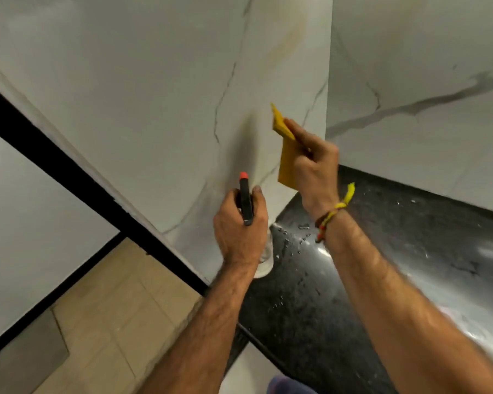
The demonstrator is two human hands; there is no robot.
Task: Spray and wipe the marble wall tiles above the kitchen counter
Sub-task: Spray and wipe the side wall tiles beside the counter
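Observation:
White marble wall tiles [160, 103] with grey veins fill the upper view and meet in a corner. My left hand [239, 226] grips a spray bottle [246, 200] by its black head, whose red nozzle points up at the tile; the clear bottle body [265, 257] shows below my hand. My right hand [313, 166] pinches a folded yellow cloth [286, 163] and holds it against the marble near the corner, just above the counter. A yellow and red thread band [336, 209] is tied around my right wrist.
The black speckled counter [382, 251] runs below the tiles, glossy and dotted with water drops. A black frame edge [69, 169] crosses the left side. Beige floor tiles [111, 308] lie at the lower left.

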